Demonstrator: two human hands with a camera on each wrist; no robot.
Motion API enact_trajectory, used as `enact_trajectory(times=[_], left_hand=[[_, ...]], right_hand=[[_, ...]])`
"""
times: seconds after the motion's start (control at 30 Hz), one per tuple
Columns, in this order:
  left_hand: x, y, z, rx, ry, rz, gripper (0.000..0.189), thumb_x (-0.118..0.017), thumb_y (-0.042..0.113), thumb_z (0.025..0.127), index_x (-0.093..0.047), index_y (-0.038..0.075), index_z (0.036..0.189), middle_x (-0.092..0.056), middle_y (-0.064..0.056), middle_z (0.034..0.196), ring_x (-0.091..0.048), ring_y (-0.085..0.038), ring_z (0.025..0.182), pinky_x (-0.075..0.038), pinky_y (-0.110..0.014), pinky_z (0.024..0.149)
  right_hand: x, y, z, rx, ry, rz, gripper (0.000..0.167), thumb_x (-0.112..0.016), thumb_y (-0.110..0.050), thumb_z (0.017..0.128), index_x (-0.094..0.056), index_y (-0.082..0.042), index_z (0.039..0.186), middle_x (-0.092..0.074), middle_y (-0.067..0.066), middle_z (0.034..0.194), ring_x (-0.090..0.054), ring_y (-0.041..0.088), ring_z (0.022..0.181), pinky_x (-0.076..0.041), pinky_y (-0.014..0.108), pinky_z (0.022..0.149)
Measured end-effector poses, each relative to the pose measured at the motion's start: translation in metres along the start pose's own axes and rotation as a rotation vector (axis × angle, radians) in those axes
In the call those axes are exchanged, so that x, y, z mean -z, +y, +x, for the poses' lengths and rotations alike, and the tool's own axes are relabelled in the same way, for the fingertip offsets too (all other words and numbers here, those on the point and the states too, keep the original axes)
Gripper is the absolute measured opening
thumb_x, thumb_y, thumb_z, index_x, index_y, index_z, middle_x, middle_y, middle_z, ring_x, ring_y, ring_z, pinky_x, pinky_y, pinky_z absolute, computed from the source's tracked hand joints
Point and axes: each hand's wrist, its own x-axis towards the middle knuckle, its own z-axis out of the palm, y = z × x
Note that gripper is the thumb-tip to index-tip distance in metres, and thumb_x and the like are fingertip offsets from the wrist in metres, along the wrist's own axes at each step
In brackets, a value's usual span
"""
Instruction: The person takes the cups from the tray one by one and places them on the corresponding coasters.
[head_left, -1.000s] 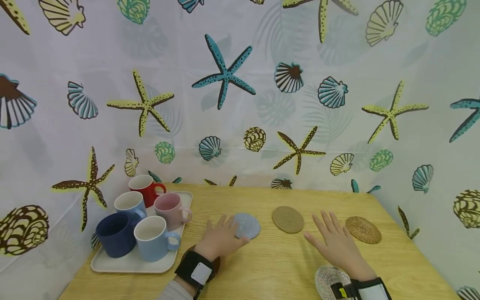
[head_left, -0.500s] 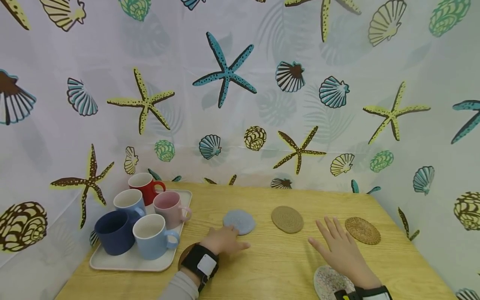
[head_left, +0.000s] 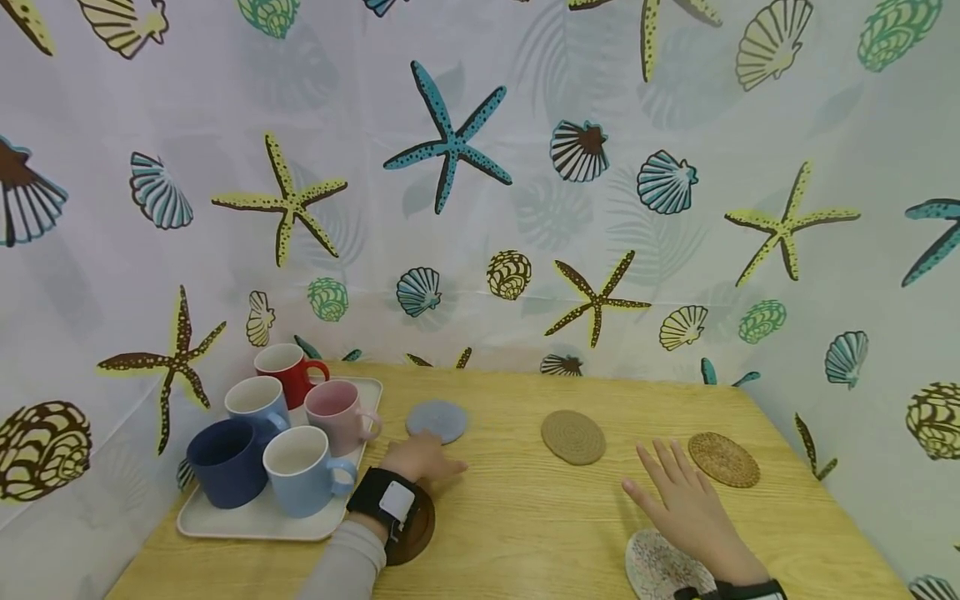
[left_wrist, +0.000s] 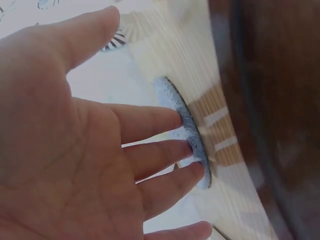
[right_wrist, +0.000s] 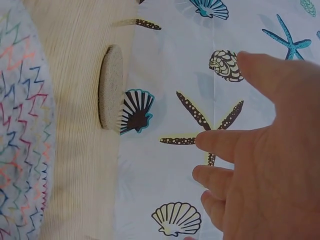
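Observation:
My left hand (head_left: pixel 420 457) reaches over the table, its fingertips on the near edge of a round blue-grey coaster (head_left: pixel 437 419). In the left wrist view its fingers extend fairly straight onto that blue-grey coaster (left_wrist: pixel 184 125), with the thumb apart. Under my left wrist lies a dark brown round coaster (head_left: pixel 414 533), partly hidden by the arm. With fingers spread and nothing held, my right hand (head_left: pixel 690 508) hovers above a white coaster with multicoloured zigzag marks (head_left: pixel 660 567), which the hand partly covers.
A white tray (head_left: pixel 262 525) at the left bears several mugs: red (head_left: pixel 296 379), pink (head_left: pixel 341 425), dark blue (head_left: pixel 228 471) and light blue (head_left: pixel 296 483) among them. A tan coaster (head_left: pixel 573 437) and a woven brown coaster (head_left: pixel 723 459) lie farther back. A patterned curtain (head_left: pixel 480 233) stands behind.
The blue-grey coaster has slid left, towards the tray, along with my left hand. More of the brown coaster now shows. My right hand has shifted only slightly.

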Motion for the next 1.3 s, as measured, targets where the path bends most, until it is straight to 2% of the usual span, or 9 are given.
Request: enact_trajectory(times=[0.17, 0.37, 0.53, 0.7, 0.83, 1.0, 1.13, 1.3], left_hand=[[0.006, -0.009, 0.001, 0.024, 0.015, -0.013, 0.076, -0.058, 0.058, 0.089, -0.053, -0.003, 0.135, -0.045, -0.027, 0.145, -0.048, -0.042, 0.13, -0.043, -0.06, 0.1], [0.005, -0.015, -0.001, 0.024, 0.063, -0.014, 0.078, -0.059, 0.056, 0.089, -0.051, -0.006, 0.136, -0.043, -0.03, 0.144, -0.046, -0.045, 0.13, -0.046, -0.059, 0.097], [0.001, -0.011, -0.015, -0.001, 0.134, -0.025, 0.079, -0.059, 0.056, 0.09, -0.047, -0.003, 0.14, -0.039, -0.029, 0.147, -0.04, -0.045, 0.135, -0.042, -0.062, 0.101], [0.0, -0.004, -0.035, -0.063, 0.167, -0.015, 0.079, -0.06, 0.056, 0.089, -0.046, -0.001, 0.141, -0.038, -0.029, 0.149, -0.039, -0.045, 0.137, -0.039, -0.064, 0.103], [0.003, -0.002, -0.054, -0.089, 0.154, -0.006, 0.078, -0.058, 0.057, 0.09, -0.046, 0.0, 0.142, -0.038, -0.027, 0.149, -0.035, -0.042, 0.141, -0.036, -0.064, 0.107], [0.006, 0.001, -0.077, -0.107, 0.117, 0.039, 0.076, -0.058, 0.058, 0.089, -0.051, 0.0, 0.138, -0.043, -0.025, 0.147, -0.037, -0.041, 0.14, -0.035, -0.064, 0.107], [0.003, -0.001, -0.091, -0.127, 0.07, 0.08, 0.074, -0.058, 0.06, 0.088, -0.054, 0.002, 0.135, -0.045, -0.023, 0.145, -0.04, -0.04, 0.138, -0.036, -0.063, 0.107], [0.0, -0.009, -0.102, -0.131, 0.013, 0.074, 0.076, -0.059, 0.061, 0.088, -0.052, 0.005, 0.138, -0.044, -0.022, 0.148, -0.039, -0.04, 0.139, -0.035, -0.062, 0.109]], right_hand=[[0.0, 0.001, -0.001, -0.007, -0.002, -0.002, 0.074, -0.046, -0.055, 0.098, -0.031, -0.007, 0.152, -0.018, 0.027, 0.159, -0.013, 0.05, 0.145, -0.013, 0.077, 0.106], [-0.003, 0.0, 0.006, 0.028, -0.005, -0.013, 0.074, -0.046, -0.055, 0.097, -0.032, -0.006, 0.151, -0.021, 0.027, 0.158, -0.015, 0.052, 0.144, -0.016, 0.077, 0.106], [-0.006, -0.005, 0.022, 0.103, -0.019, -0.026, 0.072, -0.046, -0.052, 0.098, -0.035, -0.003, 0.149, -0.028, 0.028, 0.155, -0.021, 0.052, 0.143, -0.025, 0.071, 0.108], [-0.007, -0.013, 0.044, 0.118, -0.123, 0.001, 0.072, -0.044, -0.053, 0.099, -0.036, -0.002, 0.148, -0.031, 0.028, 0.154, -0.021, 0.051, 0.143, -0.025, 0.069, 0.11], [-0.012, -0.018, 0.063, 0.097, -0.251, 0.05, 0.072, -0.044, -0.054, 0.099, -0.039, -0.001, 0.147, -0.03, 0.03, 0.153, -0.021, 0.052, 0.143, -0.023, 0.07, 0.11], [-0.023, -0.021, 0.084, 0.073, -0.386, 0.081, 0.068, -0.043, -0.052, 0.1, -0.047, 0.002, 0.141, -0.031, 0.034, 0.151, -0.027, 0.054, 0.139, -0.027, 0.068, 0.109], [-0.034, -0.023, 0.095, 0.064, -0.45, 0.07, 0.067, -0.041, -0.053, 0.1, -0.049, 0.0, 0.14, -0.035, 0.033, 0.149, -0.033, 0.053, 0.137, -0.03, 0.065, 0.109], [-0.046, -0.033, 0.103, 0.089, -0.466, 0.039, 0.071, -0.04, -0.056, 0.099, -0.044, 0.0, 0.144, -0.033, 0.031, 0.152, -0.033, 0.052, 0.138, -0.03, 0.063, 0.11]])
